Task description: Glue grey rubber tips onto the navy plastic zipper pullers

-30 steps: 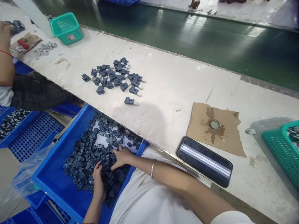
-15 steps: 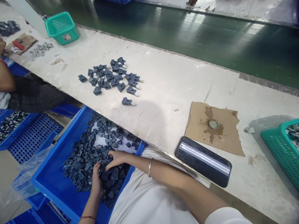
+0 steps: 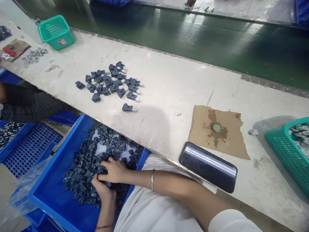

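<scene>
A heap of small dark grey plastic parts (image 3: pixel 82 174) lies in a blue tray (image 3: pixel 51 195) at table-edge height. My right hand (image 3: pixel 115 171), with a silver bangle on its wrist, curls from above over some of these parts. My left hand (image 3: pixel 105 190), wearing a red bracelet, cups up against them from below. The two hands nearly touch, with dark parts between them; some fingertips are hidden in the heap. On the white table, similar plastic parts (image 3: pixel 106 83) with small metal hooks sit in a loose group.
A phone (image 3: pixel 209 166) lies at the table edge beside a stained piece of cardboard (image 3: pixel 200 129) bearing a round metal cap (image 3: pixel 217 127). Green baskets stand at right (image 3: pixel 280 145) and far left (image 3: pixel 66 42). Beyond the table runs a green belt (image 3: pixel 169 35). Another person's dark clothing (image 3: pixel 31 100) shows at left.
My left hand has moved up and right, closer to my right hand. My right hand has shifted slightly left and down over the parts. The view has tilted a little.
</scene>
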`<state>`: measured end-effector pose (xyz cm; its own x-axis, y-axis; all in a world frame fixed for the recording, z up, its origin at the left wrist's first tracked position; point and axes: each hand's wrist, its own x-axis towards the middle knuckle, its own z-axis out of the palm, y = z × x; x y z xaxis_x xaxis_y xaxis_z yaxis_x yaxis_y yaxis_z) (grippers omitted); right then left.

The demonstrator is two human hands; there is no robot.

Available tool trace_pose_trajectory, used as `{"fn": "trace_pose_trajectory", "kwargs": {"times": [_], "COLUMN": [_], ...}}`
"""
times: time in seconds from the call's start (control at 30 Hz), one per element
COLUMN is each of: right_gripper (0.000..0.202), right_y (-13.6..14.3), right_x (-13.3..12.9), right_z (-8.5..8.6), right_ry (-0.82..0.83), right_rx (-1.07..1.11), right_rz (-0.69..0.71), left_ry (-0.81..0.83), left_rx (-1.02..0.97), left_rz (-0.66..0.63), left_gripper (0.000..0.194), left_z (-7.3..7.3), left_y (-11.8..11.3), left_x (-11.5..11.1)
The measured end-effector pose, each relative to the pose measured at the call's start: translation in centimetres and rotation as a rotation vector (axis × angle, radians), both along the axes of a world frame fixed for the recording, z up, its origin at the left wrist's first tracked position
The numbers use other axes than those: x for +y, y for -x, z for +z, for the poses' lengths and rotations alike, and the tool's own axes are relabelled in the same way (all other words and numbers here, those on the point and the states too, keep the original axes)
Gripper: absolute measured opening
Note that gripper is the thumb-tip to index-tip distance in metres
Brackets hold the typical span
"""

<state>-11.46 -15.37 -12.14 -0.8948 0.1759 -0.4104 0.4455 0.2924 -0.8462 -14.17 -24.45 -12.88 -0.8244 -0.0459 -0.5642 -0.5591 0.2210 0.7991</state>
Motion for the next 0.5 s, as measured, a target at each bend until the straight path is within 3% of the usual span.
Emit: {"fn": "trace_pose_trajectory", "kwargs": {"times": [0.1, 0.2, 0.4, 0.5], "right_gripper": [0.059, 0.061, 0.062, 0.052], "right_y": [0.4, 0.3, -3.1, -6.0], "right_x": [0.3, 1.1, 4.7, 7.4], "right_z": [1.8, 4.5, 13.4, 17.2], "right_ry": [-0.014, -0.042, -0.294, -0.423], "right_rx": [0.073, 0.149, 0.320, 0.301], "right_rz": [-0.029, -0.087, -0.304, -0.440], "left_ry": [0.032, 0.055, 0.088, 0.124], "left_rx": [0.052, 0.107, 0.260, 0.427], "left_rz": [-0.004, -0.051, -0.208, -0.409], "left_gripper": [0.041, 0.042, 0.037, 0.045], "left_z": [2.6, 6.2, 14.2, 17.0], "left_y": [0.6, 0.9, -1.0, -3.0], "left_x": [0.9, 2.1, 6.2, 10.2]}}
